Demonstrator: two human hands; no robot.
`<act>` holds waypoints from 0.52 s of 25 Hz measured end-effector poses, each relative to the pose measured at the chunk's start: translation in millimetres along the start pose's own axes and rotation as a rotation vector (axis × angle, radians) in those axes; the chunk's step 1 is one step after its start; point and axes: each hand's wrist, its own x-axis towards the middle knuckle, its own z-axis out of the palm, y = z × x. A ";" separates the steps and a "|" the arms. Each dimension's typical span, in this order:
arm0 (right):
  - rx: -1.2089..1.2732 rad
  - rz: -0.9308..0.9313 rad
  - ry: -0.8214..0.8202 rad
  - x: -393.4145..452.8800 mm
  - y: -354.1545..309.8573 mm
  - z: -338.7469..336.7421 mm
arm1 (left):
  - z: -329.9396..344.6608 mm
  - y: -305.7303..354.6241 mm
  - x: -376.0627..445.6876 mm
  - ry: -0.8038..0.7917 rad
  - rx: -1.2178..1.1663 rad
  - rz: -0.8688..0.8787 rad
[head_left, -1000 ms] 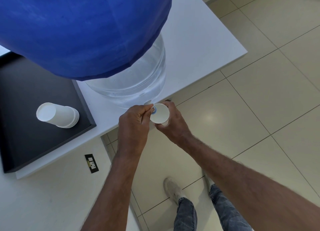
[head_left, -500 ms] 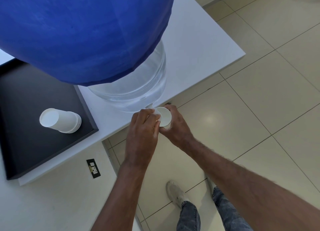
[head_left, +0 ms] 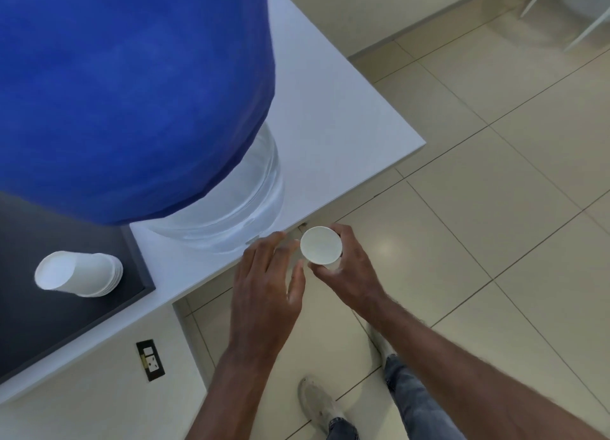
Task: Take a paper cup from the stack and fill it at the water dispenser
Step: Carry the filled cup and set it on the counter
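The right hand (head_left: 343,268), at centre frame, is wrapped around a white paper cup (head_left: 320,245), fingers closed on its wall, mouth facing up toward the camera. The cup sits just off the white counter (head_left: 330,126) edge, beside the clear base of the water dispenser (head_left: 231,215), whose blue-covered bottle (head_left: 125,90) fills the upper left of the frame. Whether the cup contains water cannot be told. The left hand (head_left: 264,288) is just left of the cup, fingers spread and holding nothing; its thumb is near the cup's side, contact unclear. At the left edge, the remaining stack of cups (head_left: 79,273) lies on its side on a dark tray (head_left: 66,324). Below, tiled floor (head_left: 495,208) and one shoe (head_left: 318,403) are visible.
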 end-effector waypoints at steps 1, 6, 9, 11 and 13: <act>0.009 -0.002 0.024 4.4 -3.6 -14.2 | 3.8 8.2 7.9 -0.001 -0.033 0.005; 0.036 -0.026 0.114 51.2 -20.0 -87.7 | 31.9 44.5 70.4 -0.018 -0.148 -0.096; 0.019 -0.043 0.144 106.4 -26.8 -119.0 | 51.3 50.2 122.8 0.014 -0.139 -0.142; 0.017 -0.047 0.146 148.1 -28.9 -135.7 | 65.4 52.7 158.7 0.009 -0.132 -0.198; 0.012 -0.063 0.133 187.5 -29.4 -147.3 | 78.4 53.3 192.4 -0.014 -0.100 -0.261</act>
